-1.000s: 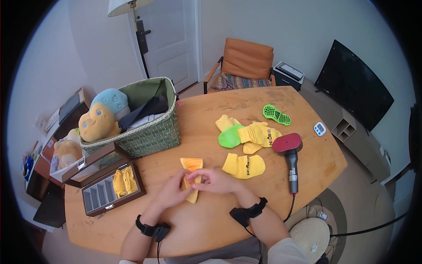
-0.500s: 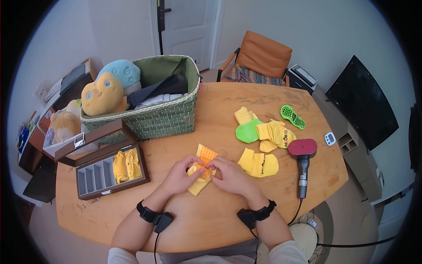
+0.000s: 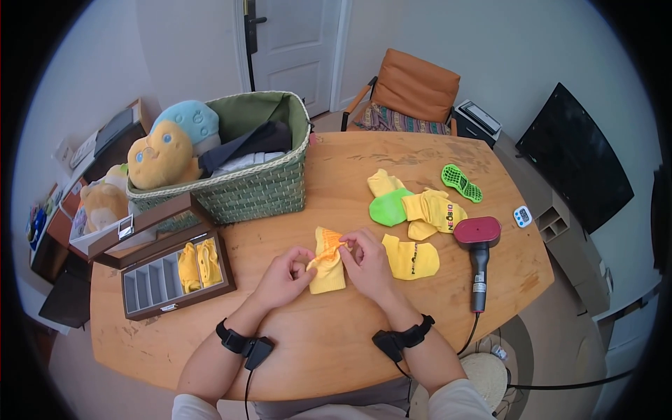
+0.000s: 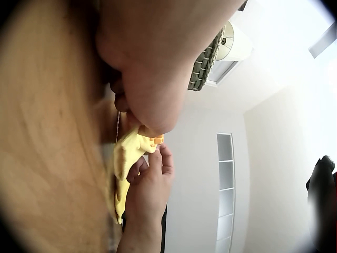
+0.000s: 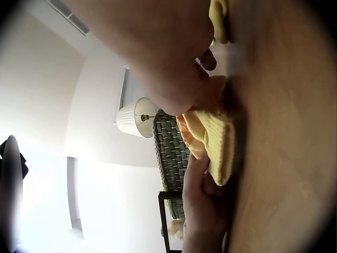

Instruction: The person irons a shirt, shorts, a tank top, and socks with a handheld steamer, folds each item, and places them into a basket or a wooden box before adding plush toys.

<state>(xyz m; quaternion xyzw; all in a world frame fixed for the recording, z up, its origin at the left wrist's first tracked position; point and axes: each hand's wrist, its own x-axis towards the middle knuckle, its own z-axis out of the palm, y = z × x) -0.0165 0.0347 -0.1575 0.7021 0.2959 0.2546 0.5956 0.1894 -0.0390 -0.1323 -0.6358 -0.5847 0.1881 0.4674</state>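
A yellow sock with an orange patterned patch lies in front of me, its middle bunched between my hands. My left hand pinches its left edge between thumb and fingers. On the other side, my right hand pinches the orange part; the right wrist view shows the sock's ribbed cuff hanging near the table. Just right of that hand lies a flat yellow sock with dark lettering. Behind it are more yellow socks, overlapping a bright green piece.
To the left stands a brown compartment box, lid raised, with folded yellow socks in its right slots. A green woven basket holds plush toys and cloth. At right are a corded handheld steamer, a green sole-shaped piece and a timer.
The hands have shifted along the sock and now stand farther apart. The sock has turned more upright in view, its cuff toward me. The head view has tilted and shifted.
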